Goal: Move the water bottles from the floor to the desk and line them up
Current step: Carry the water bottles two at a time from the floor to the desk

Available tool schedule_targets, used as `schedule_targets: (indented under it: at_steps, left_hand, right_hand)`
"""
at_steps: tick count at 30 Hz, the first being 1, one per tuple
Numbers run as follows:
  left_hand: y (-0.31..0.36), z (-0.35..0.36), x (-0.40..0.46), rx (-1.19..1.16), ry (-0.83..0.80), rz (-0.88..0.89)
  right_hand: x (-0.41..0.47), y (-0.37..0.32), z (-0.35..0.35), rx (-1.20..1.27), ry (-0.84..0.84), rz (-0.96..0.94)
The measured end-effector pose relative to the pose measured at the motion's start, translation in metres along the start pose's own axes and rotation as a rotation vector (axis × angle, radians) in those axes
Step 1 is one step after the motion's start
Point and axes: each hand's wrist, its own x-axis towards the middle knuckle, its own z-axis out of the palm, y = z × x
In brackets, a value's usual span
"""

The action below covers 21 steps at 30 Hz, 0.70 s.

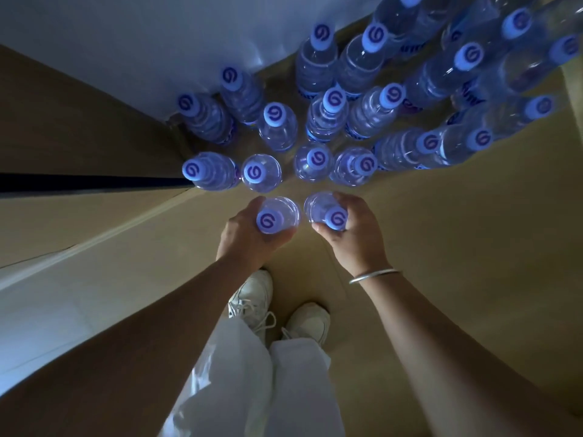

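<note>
Looking straight down, I see several clear water bottles with blue caps standing upright on the tan floor [457,231]. My left hand [244,236] is wrapped around one water bottle [277,212] at its neck. My right hand [355,230] grips a second water bottle [320,206] the same way. Both held bottles sit at the near edge of the cluster, just in front of a row of bottles [312,162]. More bottles [467,58] stretch away to the upper right. The desk is not in view.
A white wall [126,36] and a brown panel [63,121] with a dark gap [79,182] border the bottles on the left. My white shoes [255,294] and white trousers [284,389] stand right behind the hands. A silver bangle [375,275] circles my right wrist.
</note>
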Motion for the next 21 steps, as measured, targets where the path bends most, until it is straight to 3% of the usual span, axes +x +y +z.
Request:
schedule_targets:
  at_steps: [8, 13, 21]
  left_hand:
    - [0.051, -0.090, -0.100, 0.085, -0.022, 0.148]
    - [0.085, -0.152, -0.201, -0.070, 0.112, 0.248]
    - [0.113, -0.270, -0.370, -0.137, 0.220, 0.247]
  right_hand:
    - [-0.080, -0.091, -0.093, 0.054, -0.031, -0.154]
    - [-0.143, -0.174, -0.162, 0.078, -0.014, -0.254]
    - [-0.246, -0.314, -0.244, 0.008, -0.076, -0.550]
